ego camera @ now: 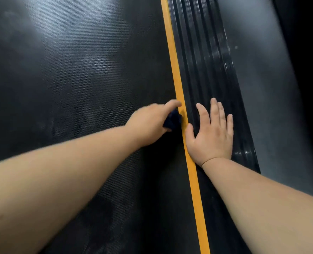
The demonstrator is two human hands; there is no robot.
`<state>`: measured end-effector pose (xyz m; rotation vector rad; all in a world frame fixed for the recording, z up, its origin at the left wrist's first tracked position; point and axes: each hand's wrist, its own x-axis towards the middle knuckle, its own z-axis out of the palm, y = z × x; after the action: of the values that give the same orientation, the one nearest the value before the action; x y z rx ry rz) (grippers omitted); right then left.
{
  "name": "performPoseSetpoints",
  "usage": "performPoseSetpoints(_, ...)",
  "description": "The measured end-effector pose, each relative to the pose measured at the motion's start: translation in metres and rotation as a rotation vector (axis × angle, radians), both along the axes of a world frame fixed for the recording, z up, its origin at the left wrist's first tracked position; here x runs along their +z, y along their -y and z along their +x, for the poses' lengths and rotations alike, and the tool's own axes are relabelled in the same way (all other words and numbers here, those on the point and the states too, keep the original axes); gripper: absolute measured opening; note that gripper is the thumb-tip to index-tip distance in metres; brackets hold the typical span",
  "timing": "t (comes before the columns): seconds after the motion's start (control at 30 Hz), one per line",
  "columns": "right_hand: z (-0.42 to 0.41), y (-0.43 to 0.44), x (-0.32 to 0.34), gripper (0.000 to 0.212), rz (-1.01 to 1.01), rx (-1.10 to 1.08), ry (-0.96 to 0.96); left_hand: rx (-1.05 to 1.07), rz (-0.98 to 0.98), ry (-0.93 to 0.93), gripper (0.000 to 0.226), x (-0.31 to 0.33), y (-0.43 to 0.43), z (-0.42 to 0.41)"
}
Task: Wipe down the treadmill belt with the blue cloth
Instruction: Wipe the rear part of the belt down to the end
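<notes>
The black textured treadmill belt (69,88) fills the left and middle of the view. My left hand (150,120) grips a bunched dark blue cloth (173,120) and holds it down on the belt's right edge, against the yellow stripe (176,74). Most of the cloth is hidden under that hand. My right hand (212,132) lies flat with straight fingers on the ribbed black side rail (203,52), just right of the stripe.
Pale smudges and light glare mark the belt at the upper left. Right of the ribbed rail there is a smooth dark grey sloping panel (262,70), then deep shadow at the far right.
</notes>
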<state>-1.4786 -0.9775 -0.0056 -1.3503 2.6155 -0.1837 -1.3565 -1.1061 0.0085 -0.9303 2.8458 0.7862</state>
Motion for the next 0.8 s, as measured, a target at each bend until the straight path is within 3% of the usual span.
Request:
performPoseSetpoints(0.2, 0.000, 0.001, -0.001, 0.059, 0.011, 0.005, -0.023, 0.444, -0.132, -0.044, 0.045, -0.012, 0.053, -0.033)
performPoseSetpoints(0.43, -0.003, 0.000, 0.000, 0.060, -0.005, 0.014, -0.011, 0.177, -0.095, -0.210, 0.043, -0.019, -0.062, 0.018)
performPoseSetpoints(0.57, -0.001, 0.001, -0.001, 0.061, -0.023, 0.005, -0.021, -0.044, -0.081, -0.161, 0.038, -0.019, -0.071, 0.040)
performPoseSetpoints(0.73, 0.000, 0.001, 0.000, 0.060, -0.003, 0.016, -0.010, 0.300, -0.101, -0.070, 0.043, -0.014, -0.026, 0.027)
performPoseSetpoints(0.8, -0.001, 0.000, -0.001, 0.061, -0.022, 0.010, -0.020, 0.332, -0.100, -0.052, 0.044, -0.017, -0.026, 0.020)
